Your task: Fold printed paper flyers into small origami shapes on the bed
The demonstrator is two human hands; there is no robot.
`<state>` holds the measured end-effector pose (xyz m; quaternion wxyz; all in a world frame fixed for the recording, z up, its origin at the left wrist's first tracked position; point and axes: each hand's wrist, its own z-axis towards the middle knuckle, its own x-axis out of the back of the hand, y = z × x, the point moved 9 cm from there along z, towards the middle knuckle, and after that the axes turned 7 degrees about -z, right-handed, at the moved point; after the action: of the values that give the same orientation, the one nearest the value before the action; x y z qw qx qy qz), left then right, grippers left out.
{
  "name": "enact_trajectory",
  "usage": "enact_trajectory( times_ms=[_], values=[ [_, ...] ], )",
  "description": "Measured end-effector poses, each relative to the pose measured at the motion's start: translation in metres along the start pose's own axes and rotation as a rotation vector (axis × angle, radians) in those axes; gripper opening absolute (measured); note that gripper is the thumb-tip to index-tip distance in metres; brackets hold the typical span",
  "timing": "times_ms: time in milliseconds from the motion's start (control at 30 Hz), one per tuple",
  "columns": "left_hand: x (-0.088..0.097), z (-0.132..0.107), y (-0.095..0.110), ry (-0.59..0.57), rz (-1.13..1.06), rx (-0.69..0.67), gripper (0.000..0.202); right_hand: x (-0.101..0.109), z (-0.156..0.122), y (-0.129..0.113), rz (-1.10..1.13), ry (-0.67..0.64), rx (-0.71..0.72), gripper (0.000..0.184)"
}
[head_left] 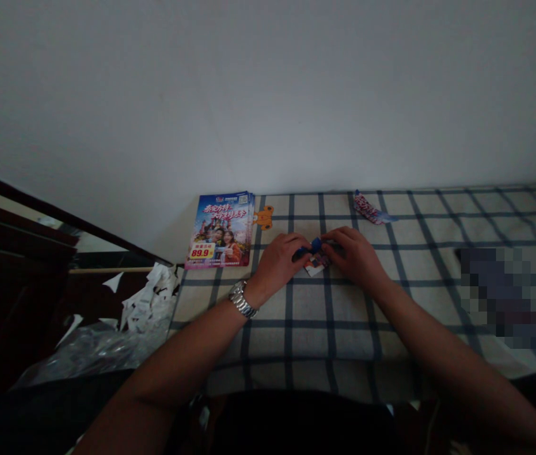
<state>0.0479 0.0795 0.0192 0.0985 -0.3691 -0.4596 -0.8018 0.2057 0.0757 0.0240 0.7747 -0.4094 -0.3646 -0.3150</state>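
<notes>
The left hand (280, 260) has its grip closed on the blue left edge of a small printed paper piece (316, 265), located between both hands on a checked cloth (268, 338). The right hand (357, 258) is positioned at the opposite edge, fingertips at the paper; whether its grip is clamped cannot be determined. A stack of promotional leaflets (220, 230) lies to the left, beside an orange bear figure (265, 217). A crumpled printed strip (370, 209) lies beyond the right hand.
</notes>
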Motion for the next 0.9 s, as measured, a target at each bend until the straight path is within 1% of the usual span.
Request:
enact_trajectory(
  times_ms=[200,300,433,533,733,900],
  values=[
    [-0.002,0.002,0.003,-0.035,-0.004,-0.023,0.014,-0.005,-0.001,0.002,-0.038,-0.019,0.005,0.017],
    [-0.002,0.002,0.002,-0.036,-0.003,-0.018,0.015,-0.008,-0.002,0.003,-0.032,-0.033,0.021,0.022],
    [-0.001,0.001,0.003,-0.032,-0.003,-0.013,0.015,-0.01,-0.003,0.008,-0.044,-0.018,0.018,0.03],
    [-0.001,0.001,0.002,-0.029,-0.012,-0.008,0.016,-0.013,-0.004,0.01,-0.069,-0.027,0.021,0.032],
    [0.004,0.001,0.0,0.03,-0.063,0.02,0.016,-0.011,-0.004,0.009,-0.053,-0.027,0.018,0.028],
    [0.012,0.001,-0.001,0.096,-0.039,0.032,0.014,-0.009,-0.002,0.008,-0.033,-0.029,-0.001,0.026]
  ],
)
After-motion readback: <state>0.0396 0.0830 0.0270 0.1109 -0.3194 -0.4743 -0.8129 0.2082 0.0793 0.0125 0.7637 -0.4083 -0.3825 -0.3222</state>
